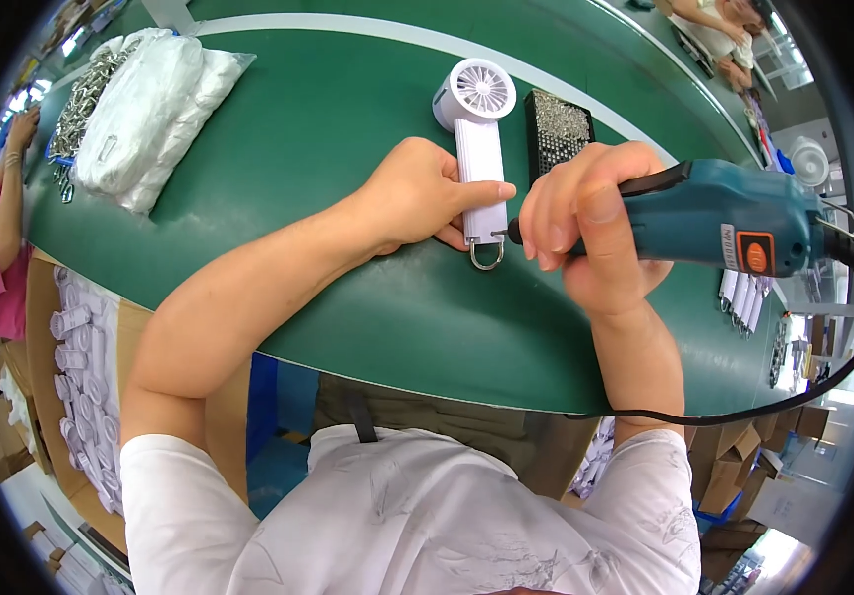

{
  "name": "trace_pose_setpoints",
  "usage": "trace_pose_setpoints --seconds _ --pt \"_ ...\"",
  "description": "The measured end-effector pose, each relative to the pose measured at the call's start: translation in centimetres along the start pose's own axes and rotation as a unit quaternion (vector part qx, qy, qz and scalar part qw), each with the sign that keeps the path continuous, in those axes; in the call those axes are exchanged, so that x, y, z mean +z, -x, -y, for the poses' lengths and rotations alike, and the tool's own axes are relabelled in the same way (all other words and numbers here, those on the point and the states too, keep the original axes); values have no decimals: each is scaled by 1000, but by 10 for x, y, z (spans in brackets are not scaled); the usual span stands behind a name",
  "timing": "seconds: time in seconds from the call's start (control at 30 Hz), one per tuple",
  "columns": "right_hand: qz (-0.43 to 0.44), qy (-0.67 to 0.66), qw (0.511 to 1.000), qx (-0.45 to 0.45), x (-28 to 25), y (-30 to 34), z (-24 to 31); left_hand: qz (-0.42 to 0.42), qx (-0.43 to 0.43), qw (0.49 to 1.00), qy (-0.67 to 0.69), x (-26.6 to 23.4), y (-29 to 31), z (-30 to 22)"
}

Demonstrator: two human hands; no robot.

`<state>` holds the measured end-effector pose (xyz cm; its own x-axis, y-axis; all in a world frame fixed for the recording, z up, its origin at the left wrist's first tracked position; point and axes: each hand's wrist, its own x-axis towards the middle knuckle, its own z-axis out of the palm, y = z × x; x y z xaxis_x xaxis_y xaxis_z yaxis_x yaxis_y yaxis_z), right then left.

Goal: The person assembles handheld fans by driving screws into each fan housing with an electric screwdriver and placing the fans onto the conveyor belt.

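Note:
My left hand [422, 193] is closed round the white handle of a small handheld fan [481, 164], its thumb lying across the front. The fan's round grille points away from me, and a metal ring clip [487, 256] hangs at the handle's near end. In my right hand [595, 213] is a teal electric screwdriver [724, 213], held level. Its dark tip meets the side of the handle just above the clip; the screw itself is too small to make out. Beyond my right hand stands a black tray [561, 129] of small metal screws.
On the green table [347, 89] at the far left lie a clear bag of white parts [144, 119] and a heap of metal clips [90, 94]. Several white pieces [744, 297] rest at the right. The screwdriver's black cord [823, 382] loops rightward. A carton of white fan parts [85, 377] stands left; other people sit nearby.

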<state>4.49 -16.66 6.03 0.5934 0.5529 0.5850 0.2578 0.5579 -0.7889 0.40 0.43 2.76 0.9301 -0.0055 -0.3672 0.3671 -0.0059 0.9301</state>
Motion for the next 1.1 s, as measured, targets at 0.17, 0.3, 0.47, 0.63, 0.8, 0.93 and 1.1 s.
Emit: trace_pose_setpoints --seconds 0.17,0.3,0.47,0.63,0.8,0.93,1.1 --pt "1 24 1000 -1 -1 1 2 -5 17 1000 18 3 -1 5" --pt "-23 -16 999 36 -4 3 15 -28 57 998 -22 9 -6 20" --pt "-152 -95 982 54 -12 -22 67 -237 218 880 -350 -4 28 2" --pt "-174 120 939 270 -22 -29 57 -298 338 809 -378 -7 64 13" --pt "-45 234 899 367 -24 -31 25 -364 382 699 -483 8 90 48" --pt "11 247 868 432 -32 -27 7 -356 380 680 -517 24 96 56" --pt "17 269 850 453 -49 -23 3 -288 375 762 -443 45 99 55"
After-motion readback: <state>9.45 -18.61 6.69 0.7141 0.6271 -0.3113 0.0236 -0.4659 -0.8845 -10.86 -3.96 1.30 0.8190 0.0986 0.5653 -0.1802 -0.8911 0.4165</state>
